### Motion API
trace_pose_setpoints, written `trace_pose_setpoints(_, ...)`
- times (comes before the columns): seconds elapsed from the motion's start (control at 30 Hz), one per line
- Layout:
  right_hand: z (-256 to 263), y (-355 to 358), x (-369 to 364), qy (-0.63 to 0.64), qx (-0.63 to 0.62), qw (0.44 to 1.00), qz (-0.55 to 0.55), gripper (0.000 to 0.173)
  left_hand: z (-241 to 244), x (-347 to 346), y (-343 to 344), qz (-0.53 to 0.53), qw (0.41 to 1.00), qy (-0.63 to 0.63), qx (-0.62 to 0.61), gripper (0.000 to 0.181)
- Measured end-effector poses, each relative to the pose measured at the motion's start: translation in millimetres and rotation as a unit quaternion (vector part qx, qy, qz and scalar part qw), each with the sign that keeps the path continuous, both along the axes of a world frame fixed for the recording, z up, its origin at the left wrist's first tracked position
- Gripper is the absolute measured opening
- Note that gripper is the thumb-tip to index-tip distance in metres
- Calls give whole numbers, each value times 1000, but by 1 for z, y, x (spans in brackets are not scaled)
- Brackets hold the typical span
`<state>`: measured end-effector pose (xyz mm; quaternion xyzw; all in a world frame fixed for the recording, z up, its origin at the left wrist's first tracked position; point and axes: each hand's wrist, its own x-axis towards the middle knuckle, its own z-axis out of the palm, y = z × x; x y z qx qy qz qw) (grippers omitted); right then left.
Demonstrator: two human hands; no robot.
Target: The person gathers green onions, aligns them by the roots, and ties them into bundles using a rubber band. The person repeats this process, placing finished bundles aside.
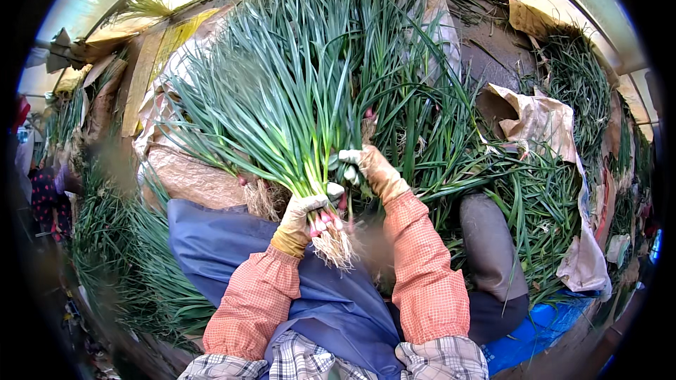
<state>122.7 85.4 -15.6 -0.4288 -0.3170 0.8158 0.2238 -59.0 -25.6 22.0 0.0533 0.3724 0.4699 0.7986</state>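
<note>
My left hand (305, 216), in a white and tan glove, is closed around the lower stems of a bunch of green onions (306, 153). Their pink bulbs and pale, stringy roots (335, 245) hang below the fist, and the long leaves fan out ahead of me. Beside the stems, to the right, is my gloved right hand (372, 169), its fingers bent close to green leaves; whether it grips any of them cannot be told. A further bunch with roots (264, 200) lies left of my left hand, on tan woven sacking (193, 177).
A large heap of green onions (338, 16) lies ahead. Loose leaves (538, 206) and a crumpled woven sack (544, 116) are at the right, near my boot (488, 243). Blue sheeting (549, 322) lies at lower right. Another person (50, 195) is at the far left edge.
</note>
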Motion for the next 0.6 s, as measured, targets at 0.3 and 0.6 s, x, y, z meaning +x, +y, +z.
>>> trace_pose_setpoints(0.3,15,-37,-18,6,35,984,-177,37,-7,12,-1,-5,998,40,41,34)
trace_pose_setpoints(0.6,2,-69,-44,31,89,906,-412,21,0,20,-1,16,994,105,-30,22)
